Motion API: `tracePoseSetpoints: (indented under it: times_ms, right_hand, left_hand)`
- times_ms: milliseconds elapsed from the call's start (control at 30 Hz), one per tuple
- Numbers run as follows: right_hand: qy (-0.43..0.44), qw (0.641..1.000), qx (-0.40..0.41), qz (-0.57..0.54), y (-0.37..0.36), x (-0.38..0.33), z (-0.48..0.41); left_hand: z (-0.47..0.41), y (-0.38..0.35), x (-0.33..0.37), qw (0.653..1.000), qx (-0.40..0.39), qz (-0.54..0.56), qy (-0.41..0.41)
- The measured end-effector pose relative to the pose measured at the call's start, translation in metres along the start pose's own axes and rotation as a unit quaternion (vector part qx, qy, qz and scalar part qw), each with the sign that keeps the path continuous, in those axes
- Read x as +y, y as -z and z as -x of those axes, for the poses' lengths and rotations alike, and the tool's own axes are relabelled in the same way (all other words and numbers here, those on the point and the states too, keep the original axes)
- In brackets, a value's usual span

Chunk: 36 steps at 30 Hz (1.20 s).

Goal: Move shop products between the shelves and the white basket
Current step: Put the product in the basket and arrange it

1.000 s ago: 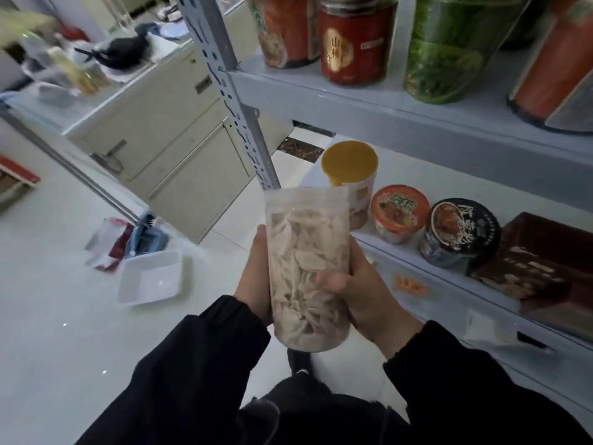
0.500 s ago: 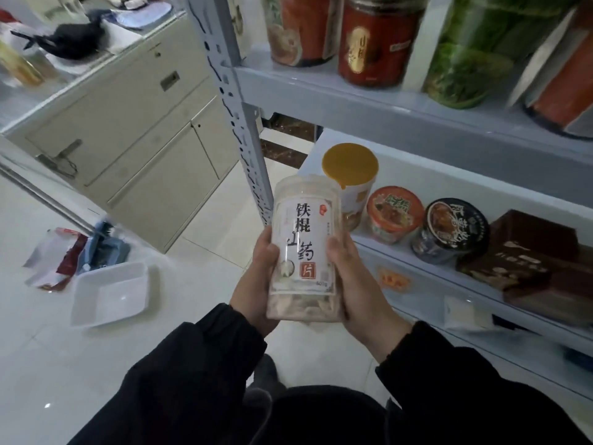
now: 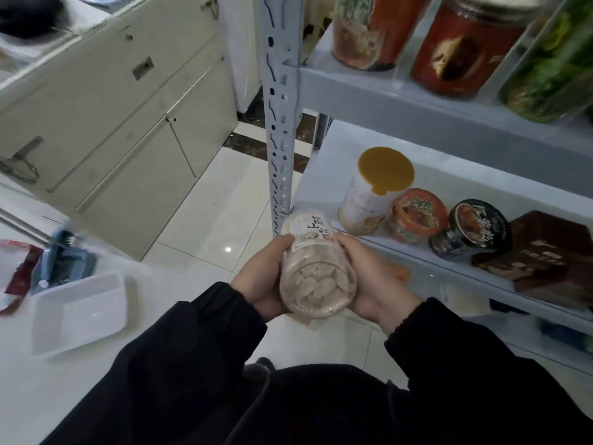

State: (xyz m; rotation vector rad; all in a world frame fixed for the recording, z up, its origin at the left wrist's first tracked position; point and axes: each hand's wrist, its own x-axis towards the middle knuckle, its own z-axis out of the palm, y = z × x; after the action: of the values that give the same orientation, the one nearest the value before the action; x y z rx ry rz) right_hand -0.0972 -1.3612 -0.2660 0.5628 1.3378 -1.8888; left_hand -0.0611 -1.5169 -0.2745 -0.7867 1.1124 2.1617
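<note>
A clear plastic jar of pale dried slices (image 3: 316,274), white-labelled, is held in the air before the grey metal shelves (image 3: 324,175). It is near the lower shelf's front corner and well apart from the shallow white rectangular basket (image 3: 90,313) on the tiled floor (image 3: 224,203). The basket looks empty, while a yellow-lidded tub (image 3: 385,167) and foil-topped cups (image 3: 420,208) stand shelved, so most moving seems left. The left hand (image 3: 260,277) and right hand (image 3: 369,281), in black sleeves (image 3: 192,348), each grip one side of the jar, which is tipped base toward the camera.
</note>
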Motion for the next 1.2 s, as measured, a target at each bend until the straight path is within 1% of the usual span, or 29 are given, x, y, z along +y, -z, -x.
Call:
tracePoseSetpoints:
  times_ms: [67,133,167,200,300,333,400,467,500,533,600,667,733,800,933,1033,1100,1200]
  right_hand:
    - [0.023,0.999,0.012,0.023,-0.009,0.007,-0.004]
    - [0.054,0.998,0.015,0.031,-0.018,0.016,-0.005]
    - [0.066,0.997,0.013,0.032,-0.024,0.019,-0.002]
    - [0.076,0.997,0.012,0.031,-0.029,0.022,0.001]
    - [0.104,0.994,0.013,-0.014,-0.035,0.023,0.010]
    - [0.112,0.993,0.015,-0.037,-0.034,0.023,0.010]
    - [0.131,0.989,0.011,-0.062,-0.033,0.021,0.010]
    - [0.141,0.989,0.008,-0.048,-0.031,0.021,0.009]
    - [0.139,0.990,0.007,-0.039,-0.031,0.019,0.008]
    - [0.135,0.990,0.005,-0.030,-0.031,0.016,0.007]
    - [0.150,0.989,0.006,0.001,-0.029,0.011,0.007]
    - [0.190,0.980,0.007,0.057,-0.025,0.008,0.006]
    - [0.224,0.969,-0.001,0.103,-0.022,0.006,0.008]
    - [0.257,0.956,-0.031,0.136,-0.019,0.005,0.013]
    - [0.285,0.937,-0.064,0.192,-0.018,0.003,0.017]
    - [0.295,0.907,-0.088,0.288,-0.015,0.000,0.019]
    - [0.289,0.887,-0.071,0.353,-0.014,-0.002,0.020]
    - [0.314,0.857,-0.006,0.408,-0.011,-0.004,0.022]
  left_hand:
    - [-0.001,0.014,0.004,0.998,0.014,0.008,-0.055]
    - [0.005,0.020,0.008,0.986,0.052,-0.070,-0.141]
    - [0.009,0.023,0.008,0.976,0.058,-0.119,-0.175]
    - [0.013,0.024,0.008,0.966,0.059,-0.144,-0.206]
    - [0.024,0.025,0.010,0.947,0.058,-0.149,-0.280]
    - [0.025,0.024,0.011,0.947,0.051,-0.137,-0.285]
    - [0.020,0.024,0.014,0.964,0.010,-0.107,-0.243]
    - [0.018,0.022,0.014,0.976,-0.038,-0.107,-0.184]
    - [0.017,0.022,0.012,0.977,-0.042,-0.118,-0.172]
    - [0.018,0.021,0.010,0.976,-0.036,-0.124,-0.173]
    - [0.019,0.023,0.004,0.969,-0.019,-0.129,-0.208]
    - [0.020,0.031,-0.001,0.954,0.008,-0.161,-0.253]
    - [0.021,0.040,-0.003,0.924,0.031,-0.235,-0.299]
    - [0.020,0.046,-0.003,0.896,0.043,-0.291,-0.332]
    - [0.018,0.050,-0.001,0.853,0.092,-0.343,-0.382]
    - [0.017,0.053,0.001,0.837,0.111,-0.377,-0.382]
    - [0.018,0.051,0.001,0.821,0.106,-0.409,-0.384]
    - [0.025,0.045,0.007,0.784,0.072,-0.464,-0.407]
